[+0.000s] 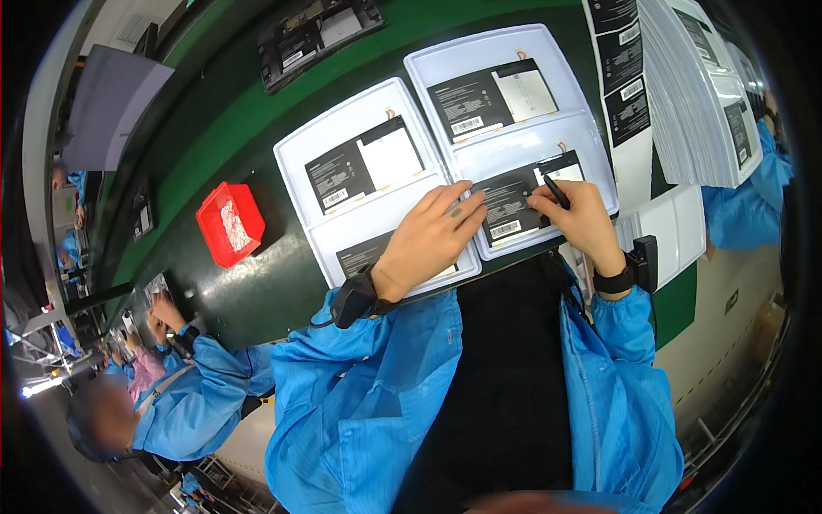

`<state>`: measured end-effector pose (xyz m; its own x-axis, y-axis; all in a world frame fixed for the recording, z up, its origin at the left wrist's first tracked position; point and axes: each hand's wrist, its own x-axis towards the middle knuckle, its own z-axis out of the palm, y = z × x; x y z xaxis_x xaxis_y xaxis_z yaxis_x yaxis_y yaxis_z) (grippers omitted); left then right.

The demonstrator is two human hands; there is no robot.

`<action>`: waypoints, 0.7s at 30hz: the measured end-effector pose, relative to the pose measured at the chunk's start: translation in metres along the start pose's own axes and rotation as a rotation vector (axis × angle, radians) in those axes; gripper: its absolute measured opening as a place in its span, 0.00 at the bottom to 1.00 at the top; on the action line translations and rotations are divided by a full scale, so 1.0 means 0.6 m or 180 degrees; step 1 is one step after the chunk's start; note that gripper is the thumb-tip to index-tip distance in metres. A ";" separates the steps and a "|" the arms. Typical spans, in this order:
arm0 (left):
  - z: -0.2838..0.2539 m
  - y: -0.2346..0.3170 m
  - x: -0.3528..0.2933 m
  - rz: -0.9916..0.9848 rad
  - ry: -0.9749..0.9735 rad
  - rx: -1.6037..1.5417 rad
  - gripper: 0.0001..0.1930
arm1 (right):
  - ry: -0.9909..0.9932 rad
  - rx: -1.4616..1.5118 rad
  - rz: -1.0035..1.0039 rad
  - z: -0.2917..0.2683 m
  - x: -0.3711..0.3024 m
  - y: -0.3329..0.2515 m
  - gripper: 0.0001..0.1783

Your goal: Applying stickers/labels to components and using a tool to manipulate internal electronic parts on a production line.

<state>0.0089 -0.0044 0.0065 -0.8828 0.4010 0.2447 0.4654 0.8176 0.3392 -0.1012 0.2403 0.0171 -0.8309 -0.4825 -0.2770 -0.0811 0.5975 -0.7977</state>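
- Pen (556, 192): black, slim, smooth; held slantwise in the closed fingers of the right hand.
- Right hand (584, 218): bare, curled around the pen, with thumb and forefinger tips close together above the near pack; cannot tell whether touching it.
- Near pack (507, 207): flat, black, rectangular, with pale print, a barcode label and a white panel partly behind the right hand; lying in the near compartment of the right tray, thin coloured wires at its far edge.
- Left hand (430, 242): bare, palm down, gripping nothing visible; fingers extended across the inner tray rims to the near pack's left edge.
- Right tray (467, 65): pale, glossy, round-cornered, divided by a ridge; another black-and-white pack (467, 103) in the far compartment.
- Left tray (336, 130): same make, set just beside; one pack (344, 174) in the far compartment, one (363, 253) in the near, partly under the left hand.
- Bin (249, 206): red, angular, open-topped; small white bits (231, 224) inside, left of the trays.
- Table (278, 267): dark green, shiny.
- Stack (672, 94): thin white trays, layered, beyond the right hand.
- Sleeves (629, 321): blue, finely striped, gathered at the wrists.
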 end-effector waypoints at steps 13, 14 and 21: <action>0.076 0.103 0.061 0.0319 -0.0495 -0.0553 0.45 | 0.2241 -0.0829 -0.0699 -0.079 -0.017 0.097 0.15; 0.078 0.105 0.056 0.0541 -0.0595 -0.0800 0.42 | 0.2306 -0.0829 -0.0741 -0.077 -0.014 0.099 0.15; 0.010 -0.008 0.042 -0.1645 0.1036 -0.0254 0.15 | 0.2321 -0.0630 -0.0640 -0.074 -0.008 0.140 0.14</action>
<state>-0.0160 0.0042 0.0053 -0.9364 -0.1959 0.2911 -0.0030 0.8341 0.5517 -0.1284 0.3211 -0.0246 -0.9362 -0.0919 0.3393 -0.3081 0.6795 -0.6659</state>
